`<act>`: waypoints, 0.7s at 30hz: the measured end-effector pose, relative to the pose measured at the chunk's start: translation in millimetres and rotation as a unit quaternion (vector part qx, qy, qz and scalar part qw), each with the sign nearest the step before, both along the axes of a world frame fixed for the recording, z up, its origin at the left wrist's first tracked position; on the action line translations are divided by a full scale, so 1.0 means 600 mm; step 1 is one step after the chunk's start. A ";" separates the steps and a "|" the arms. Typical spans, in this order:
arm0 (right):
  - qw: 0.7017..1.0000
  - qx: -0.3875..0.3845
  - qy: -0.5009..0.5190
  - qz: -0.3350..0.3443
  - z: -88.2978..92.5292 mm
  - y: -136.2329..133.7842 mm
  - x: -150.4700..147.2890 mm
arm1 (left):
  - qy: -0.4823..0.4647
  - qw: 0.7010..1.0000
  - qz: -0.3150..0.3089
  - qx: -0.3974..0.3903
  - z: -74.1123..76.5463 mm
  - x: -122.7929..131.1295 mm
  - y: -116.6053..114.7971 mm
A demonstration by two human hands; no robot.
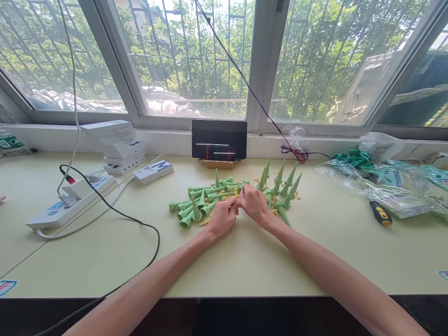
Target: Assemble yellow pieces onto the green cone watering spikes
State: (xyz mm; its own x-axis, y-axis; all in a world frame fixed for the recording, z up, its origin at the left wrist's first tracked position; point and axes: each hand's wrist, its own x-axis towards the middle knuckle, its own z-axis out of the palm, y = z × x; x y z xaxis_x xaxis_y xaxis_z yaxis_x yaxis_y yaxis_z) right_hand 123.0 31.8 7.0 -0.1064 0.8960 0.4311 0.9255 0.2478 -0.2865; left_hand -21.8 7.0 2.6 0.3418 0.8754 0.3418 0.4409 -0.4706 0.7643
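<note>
My left hand (224, 216) and my right hand (255, 204) meet over the middle of the table, both with curled fingers. A bit of a green plastic cone spike (241, 188) shows at the fingers of my right hand, which is closed on it. My left hand is closed in a pinch; what lies in it is hidden. Left of my hands lies a pile of green cone spikes (186, 219) with open round ends. On the right, several spikes (279, 178) stand point up with small yellow pieces (297, 195) fitted at their sides. More yellow pieces (204, 223) lie among the pile.
Behind the pile, a tablet (219, 130) and a phone (220, 153) lean on a cardboard stand. To the left are a power strip (75, 198), a black cable (140, 221) and white boxes (119, 144). A screwdriver (381, 213) and plastic bags (402, 186) lie right.
</note>
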 end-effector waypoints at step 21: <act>0.956 0.054 0.222 0.186 -0.027 -0.088 0.030 | -0.157 0.979 -0.055 -0.116 0.004 0.004 -0.003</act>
